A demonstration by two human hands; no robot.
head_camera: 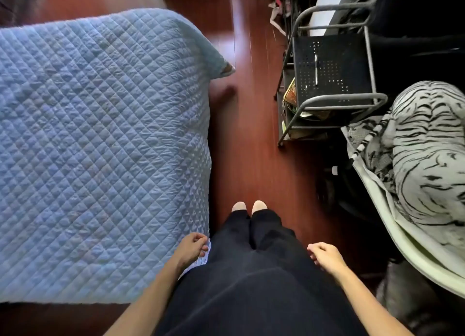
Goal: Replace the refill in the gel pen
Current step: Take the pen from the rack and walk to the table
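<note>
A slim white gel pen (316,69) lies lengthwise on the black perforated top of a grey metal cart (332,70) at the upper right. I stand on the floor, well short of it. My left hand (191,247) hangs by my left hip with fingers loosely curled and nothing in it. Beside my right hip, my right hand (325,256) is also loosely curled and holds nothing. No loose refill is in sight.
A bed with a light blue quilted cover (100,147) fills the left side. A strip of red-brown wooden floor (251,147) runs ahead between bed and cart. A chair with a tiger-striped fabric (427,159) stands at the right. The cart's lower shelves hold clutter.
</note>
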